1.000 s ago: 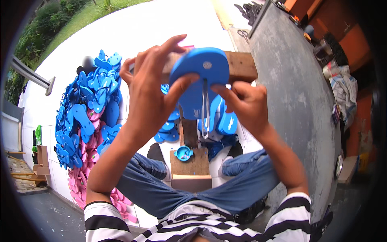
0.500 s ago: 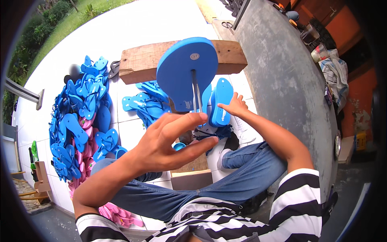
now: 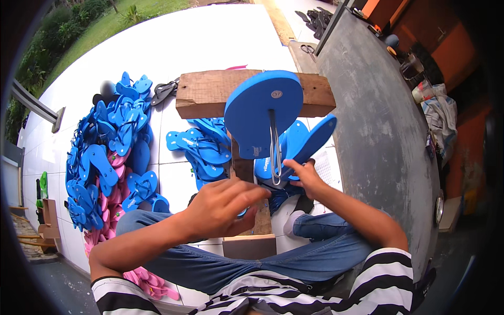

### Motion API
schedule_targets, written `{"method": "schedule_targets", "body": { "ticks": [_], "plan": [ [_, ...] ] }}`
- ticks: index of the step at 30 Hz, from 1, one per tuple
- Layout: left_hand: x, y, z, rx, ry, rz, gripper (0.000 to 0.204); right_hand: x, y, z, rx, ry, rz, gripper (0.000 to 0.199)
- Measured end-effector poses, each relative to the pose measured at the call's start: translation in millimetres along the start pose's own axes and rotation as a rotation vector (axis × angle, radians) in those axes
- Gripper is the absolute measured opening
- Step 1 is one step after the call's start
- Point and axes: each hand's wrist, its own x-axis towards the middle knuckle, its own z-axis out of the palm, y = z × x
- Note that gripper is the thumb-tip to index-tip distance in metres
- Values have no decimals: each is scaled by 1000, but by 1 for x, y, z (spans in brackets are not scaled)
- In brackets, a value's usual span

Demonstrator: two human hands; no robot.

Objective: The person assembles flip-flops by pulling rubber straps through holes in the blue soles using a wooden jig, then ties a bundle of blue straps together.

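Observation:
A blue flip-flop sole (image 3: 262,113) without a strap leans upright against a wooden beam (image 3: 202,94). A bent metal rod (image 3: 274,149) sticks out of its face towards me. Just below the rod's lower left, my left hand (image 3: 223,207) hovers, loosely curled, thumb apart from the fingers, with nothing visible in it. My right hand (image 3: 310,181) grips the near end of another blue sole (image 3: 315,139), tilted up off the sole (image 3: 265,167) beneath it. Dark blue straps (image 3: 283,195) lie bunched below that hand.
A large heap of blue flip-flops (image 3: 97,163) lies on the white tiles at left, with pink ones (image 3: 107,205) among them. A smaller blue pile (image 3: 205,149) sits left of the wooden post. Scissors (image 3: 308,50) lie far right, beside a grey concrete ledge (image 3: 383,131).
My right hand has lifted the sole it was touching and tilted it rightward. My left hand has dropped away from the rod, its fingers curling in. The whole view has shifted slightly.

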Motion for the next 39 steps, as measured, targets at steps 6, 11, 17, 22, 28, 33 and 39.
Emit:
{"method": "schedule_targets", "body": {
  "ticks": [6, 11, 17, 22, 28, 33, 39],
  "plan": [
    [9, 16, 3, -194, -43, -363, 82, -93, 23, 28, -445, -140, -710, 83],
    [15, 25, 0, -89, 139, -72, 67, -107, -13, 23, -614, -163, -858, 73],
    [35, 8, -34, 45, 151, 65, 49, -91, -68, 8, -396, -130, -1546, 63],
    [36, 9, -34, 117, 170, 111, 41, -107, -87, 2, -528, -21, -1792, 45],
    [40, 12, -36, 27, 374, 147, 36, -119, -102, 6, -514, 67, -1851, 36],
    [44, 13, -42, 41, 384, 162, 35, -122, -111, 8, -494, 76, -1857, 34],
    [53, 31, -53, -208, 315, -146, 34, -137, -116, 8, -450, 46, -1667, 47]
  ]
}}
